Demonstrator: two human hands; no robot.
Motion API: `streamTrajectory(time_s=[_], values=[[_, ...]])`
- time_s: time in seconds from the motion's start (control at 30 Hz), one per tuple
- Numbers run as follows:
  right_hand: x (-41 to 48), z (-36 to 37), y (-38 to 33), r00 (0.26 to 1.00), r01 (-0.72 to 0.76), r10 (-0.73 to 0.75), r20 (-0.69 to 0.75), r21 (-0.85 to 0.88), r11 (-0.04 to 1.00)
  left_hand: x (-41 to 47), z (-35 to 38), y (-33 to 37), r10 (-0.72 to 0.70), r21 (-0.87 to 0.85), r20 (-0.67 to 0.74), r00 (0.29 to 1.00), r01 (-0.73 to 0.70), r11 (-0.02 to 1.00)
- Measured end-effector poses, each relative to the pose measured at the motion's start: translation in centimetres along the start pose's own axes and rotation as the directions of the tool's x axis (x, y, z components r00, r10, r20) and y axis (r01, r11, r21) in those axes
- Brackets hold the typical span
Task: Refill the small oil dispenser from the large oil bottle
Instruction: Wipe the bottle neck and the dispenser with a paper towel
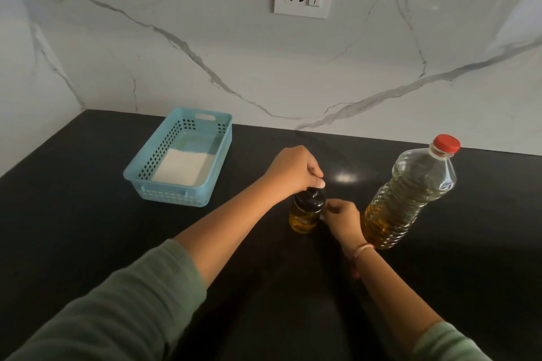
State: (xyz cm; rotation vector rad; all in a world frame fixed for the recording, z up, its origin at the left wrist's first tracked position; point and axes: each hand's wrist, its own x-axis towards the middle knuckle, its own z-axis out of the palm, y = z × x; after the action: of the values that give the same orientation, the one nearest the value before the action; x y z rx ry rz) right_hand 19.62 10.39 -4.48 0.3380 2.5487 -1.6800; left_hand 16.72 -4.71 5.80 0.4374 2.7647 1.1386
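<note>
**Opening the dispenser: pouring not yet begun**

The dispenser [305,215] stands upright on the counter [88,214], near its middle, with a little amber oil in its lower part. Its black lid [309,199] is on. The left hand [293,170] comes down over the lid from above, fingers curled round it. The right hand [343,218] steadies the glass body from the right side, fingers bent against it.

Just to the right of that hand stands the bottle [410,193], upright, untouched, well stocked with oil. Its red cap [446,143] is on.

By my judgement this is the very first step: loosening the lid. Left to do: lift the lid off, uncap the bottle, pour, and close both.

A blue basket [176,193] sits well apart on the left, by the wall.
</note>
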Motion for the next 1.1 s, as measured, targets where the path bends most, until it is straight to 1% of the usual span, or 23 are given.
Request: streamTrajectory(time_s=[0.07, 0.1, 0.23, 0.3, 0.4, 0.53, 0.6, 0.63, 0.73, 0.8, 0.83, 0.9, 0.97, 1.03, 1.1], values=[[-0.3, -0.3, 0.5, 1.000, -0.017, 0.017, -0.005, -0.032, 0.999, 0.0, 0.1, -0.1, -0.001, 0.004, -0.006, 1.000, 0.001, 1.000], [-0.4, -0.5, 0.4, 1.000, -0.008, 0.007, -0.028, -0.019, 1.000, 0.0, 0.1, -0.1, 0.000, 0.006, -0.010, 1.000, 0.000, 1.000], [-0.6, -1.5, -1.3, 0.988, 0.120, -0.103, -0.116, 0.154, 0.981, 0.0, 0.1, -0.2, 0.005, -0.002, -0.014, 1.000, -0.005, 1.000], [-0.4, -1.6, -2.1, 0.981, 0.174, -0.158, -0.111, 0.161, 0.971, 0.0, 0.1, -0.1, 0.014, 0.010, -0.015, 1.000, -0.014, 1.000], [0.4, -1.3, -2.2, 0.985, 0.170, -0.168, -0.043, 0.060, 0.984, 0.0, 0.0, -0.1, 0.013, 0.005, -0.010, 1.000, -0.013, 1.000], [1.3, -0.9, -1.1, 0.993, 0.059, -0.049, 0.106, -0.100, 0.993, -0.3, 0.1, 0.0, 0.012, -0.001, -0.019, 1.000, -0.012, 1.000], [1.0, -0.8, -0.6, 0.992, 0.024, -0.008, 0.126, -0.121, 0.992, -0.3, 0.1, 0.0, 0.010, 0.002, -0.024, 1.000, -0.010, 1.000], [0.8, -0.9, -0.4, 0.993, 0.031, -0.017, 0.115, -0.127, 0.991, -0.3, 0.1, -0.1, 0.007, 0.002, -0.028, 1.000, -0.007, 1.000], [0.0, -1.6, -0.6, 0.989, 0.145, -0.146, 0.001, -0.099, 0.984, -0.2, 0.2, -0.1, 0.009, -0.001, -0.032, 0.999, -0.009, 1.000], [-0.2, -2.2, -1.4, 0.967, 0.239, -0.241, -0.076, -0.035, 0.970, -0.2, 0.2, -0.1, 0.016, 0.007, -0.032, 0.999, -0.016, 1.000], [-0.2, -2.4, -1.8, 0.955, 0.281, -0.281, -0.091, -0.013, 0.960, -0.2, 0.2, -0.1, 0.021, 0.012, -0.032, 0.999, -0.021, 1.000], [0.1, -2.3, -2.6, 0.941, 0.332, -0.332, -0.069, -0.023, 0.943, -0.2, 0.1, -0.2, 0.028, 0.019, -0.029, 0.999, -0.028, 0.999], [0.4, -1.9, -2.7, 0.942, 0.332, -0.334, -0.019, -0.066, 0.941, -0.3, 0.1, -0.1, 0.026, 0.019, -0.027, 0.999, -0.026, 0.999], [0.7, -1.4, -2.2, 0.962, 0.273, -0.268, 0.059, -0.113, 0.955, -0.4, 0.1, -0.1, 0.024, 0.005, -0.033, 0.999, -0.024, 1.000], [0.9, -1.0, -1.3, 0.975, 0.185, -0.163, 0.153, -0.141, 0.973, -0.5, 0.2, -0.1, 0.021, -0.008, -0.047, 0.999, -0.021, 1.000]])
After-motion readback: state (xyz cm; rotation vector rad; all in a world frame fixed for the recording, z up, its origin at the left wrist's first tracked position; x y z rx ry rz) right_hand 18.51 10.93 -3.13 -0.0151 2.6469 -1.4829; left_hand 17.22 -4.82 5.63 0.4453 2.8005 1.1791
